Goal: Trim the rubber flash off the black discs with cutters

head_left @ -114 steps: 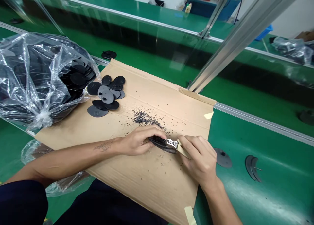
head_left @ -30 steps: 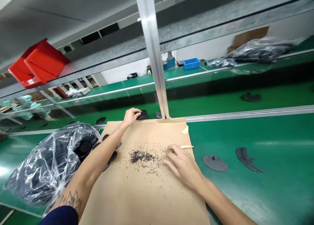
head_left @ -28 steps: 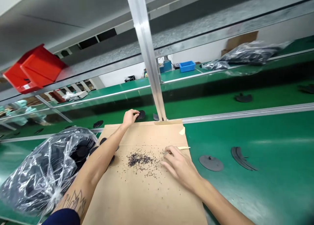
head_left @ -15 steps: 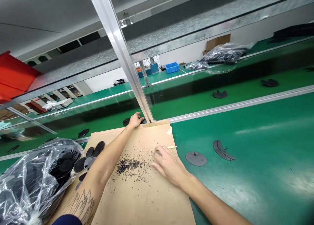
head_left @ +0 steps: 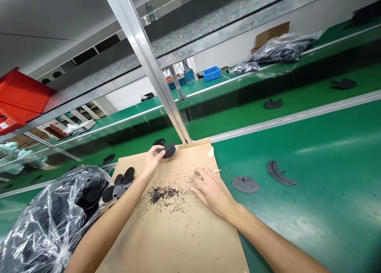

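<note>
Our right hand (head_left: pixel 212 192) is pressing down on the creased brown cardboard sheet (head_left: pixel 178 237), its fingers closing around a slim pale stick (head_left: pixel 216 171) with a glint of metal near the fingertips. Coarse black granules (head_left: pixel 163 194) are lying scattered across the sheet beside it. Our left hand (head_left: pixel 152 161) is pinching a bent, matte black rubber disc (head_left: pixel 169 150) between thumb and fingers, just over the far edge of the cardboard. Smooth round black discs (head_left: pixel 119 189) are lying in a loose heap against a crinkled clear plastic bag (head_left: pixel 50 233). On the glossy green table (head_left: pixel 312 225) to our right, a flat studded disc (head_left: pixel 245 184) and curved black strips (head_left: pixel 278 173) are lying well apart from the cardboard. Beyond, an aluminium upright (head_left: pixel 145 62) is rising, with a red plastic bin (head_left: pixel 18 102) and a blue plastic bin (head_left: pixel 211 73) farther off
</note>
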The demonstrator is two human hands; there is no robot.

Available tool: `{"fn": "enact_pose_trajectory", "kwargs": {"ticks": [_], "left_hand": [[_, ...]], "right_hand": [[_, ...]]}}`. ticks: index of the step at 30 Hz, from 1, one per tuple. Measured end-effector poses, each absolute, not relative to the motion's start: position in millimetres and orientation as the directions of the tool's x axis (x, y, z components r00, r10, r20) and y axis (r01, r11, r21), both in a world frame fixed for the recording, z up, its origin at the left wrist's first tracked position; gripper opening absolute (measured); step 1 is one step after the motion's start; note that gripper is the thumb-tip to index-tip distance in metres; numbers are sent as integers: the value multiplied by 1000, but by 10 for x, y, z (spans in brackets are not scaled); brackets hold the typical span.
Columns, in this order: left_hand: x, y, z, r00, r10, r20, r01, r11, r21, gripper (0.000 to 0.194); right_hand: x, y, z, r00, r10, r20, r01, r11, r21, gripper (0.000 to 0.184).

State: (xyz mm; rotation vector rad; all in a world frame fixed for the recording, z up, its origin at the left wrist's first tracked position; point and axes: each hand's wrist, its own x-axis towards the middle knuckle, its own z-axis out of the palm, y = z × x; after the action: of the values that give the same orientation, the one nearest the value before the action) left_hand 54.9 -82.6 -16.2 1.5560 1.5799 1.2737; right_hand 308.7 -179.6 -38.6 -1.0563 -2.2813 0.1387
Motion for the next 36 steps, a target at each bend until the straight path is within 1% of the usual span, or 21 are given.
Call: {"fn": "enact_pose_trajectory", "kwargs": {"ticks": [3, 5, 6, 8, 9, 11, 12, 13, 14, 15, 17, 19, 20, 23, 26, 30, 32, 34, 36], "left_hand": [[510, -1475, -225, -43, 982, 182, 360, -155, 920, 44], [554, -1848, -277, 47, 988, 148, 348, -155, 925, 41], [588, -1997, -300, 90, 987, 133, 349, -156, 924, 38], [643, -2192, -324, 167, 979, 113, 368, -168, 914, 35], [646, -2236, -319, 202, 974, 107, 389, -179, 904, 33], [558, -2220, -270, 252, 963, 94, 452, -203, 869, 28], [461, -2172, -226, 259, 962, 86, 511, -212, 833, 25], [332, -2104, -172, 248, 966, 78, 580, -212, 787, 22], [178, -2025, -113, 217, 973, 72, 668, -202, 716, 21], [9, -1938, -54, 165, 984, 73, 763, -174, 622, 20], [-329, -1759, 38, 32, 994, 104, 872, -79, 483, 18], [-606, -1593, 69, -79, 988, 133, 928, 24, 372, 14], [-710, -1521, 59, -123, 982, 143, 941, 70, 330, 15], [-879, -1367, -17, -202, 968, 146, 951, 158, 267, 23], [-897, -1305, -64, -210, 965, 156, 950, 163, 267, 29], [-780, -1329, -30, -162, 956, 243, 943, 78, 322, 40], [-657, -1381, -16, -128, 952, 279, 927, 14, 375, 40], [-479, -1471, -22, -97, 951, 292, 900, -42, 434, 35], [-245, -1610, -41, -57, 950, 308, 841, -121, 528, 30]], "right_hand": [[3064, -1806, -352, -460, 721, 518, 592, 684, -426, 22], [3029, -1825, -333, -473, 708, 525, 471, 706, -528, 30], [3007, -1837, -326, -497, 697, 516, 393, 711, -583, 29], [2962, -1860, -314, -555, 677, 483, 254, 691, -677, 16], [2942, -1868, -308, -578, 672, 464, 209, 671, -712, 12], [2915, -1870, -293, -587, 682, 436, 178, 634, -753, 19], [2908, -1864, -284, -581, 692, 428, 176, 620, -765, 21], [2906, -1854, -276, -572, 705, 419, 182, 607, -773, 22], [2908, -1842, -268, -567, 715, 409, 191, 597, -779, 24], [2912, -1830, -262, -560, 725, 402, 205, 591, -780, 25], [2922, -1809, -257, -545, 739, 396, 232, 587, -775, 25], [2930, -1797, -265, -533, 745, 402, 251, 593, -765, 24], [2932, -1794, -273, -531, 745, 404, 257, 595, -761, 24], [2933, -1795, -305, -537, 743, 399, 270, 599, -753, 25], [2934, -1807, -325, -535, 741, 406, 266, 603, -752, 25], [2938, -1829, -303, -520, 751, 407, 249, 588, -769, 24], [2936, -1838, -281, -509, 768, 389, 243, 562, -791, 25], [2930, -1844, -259, -497, 790, 360, 245, 525, -815, 26], [2921, -1850, -243, -487, 815, 314, 260, 478, -839, 27]]}}
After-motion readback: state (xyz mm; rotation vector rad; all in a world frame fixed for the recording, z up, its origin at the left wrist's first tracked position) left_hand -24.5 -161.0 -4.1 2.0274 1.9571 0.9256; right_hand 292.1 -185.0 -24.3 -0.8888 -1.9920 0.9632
